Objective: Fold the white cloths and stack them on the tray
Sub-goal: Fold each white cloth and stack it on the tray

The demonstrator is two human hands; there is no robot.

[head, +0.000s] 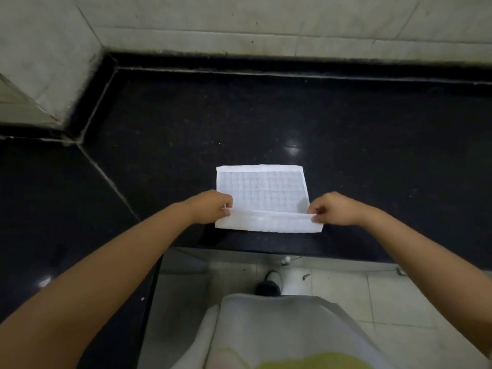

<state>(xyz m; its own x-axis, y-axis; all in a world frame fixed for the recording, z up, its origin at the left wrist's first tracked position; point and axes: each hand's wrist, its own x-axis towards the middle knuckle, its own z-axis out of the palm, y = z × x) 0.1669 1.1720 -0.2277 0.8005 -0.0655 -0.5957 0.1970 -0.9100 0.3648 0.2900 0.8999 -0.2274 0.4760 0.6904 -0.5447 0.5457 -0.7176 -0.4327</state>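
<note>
A white waffle-textured cloth lies flat on the black stone counter, close to its front edge. The cloth's near edge is lifted and turned over into a narrow strip. My left hand pinches the left end of that strip. My right hand pinches the right end between thumb and fingers. No tray and no other cloth appear in the view.
The counter runs into a corner at the left, backed by a light tiled wall. The counter's front edge lies just below the cloth. Below it are the light tiled floor, my grey shirt and a foot.
</note>
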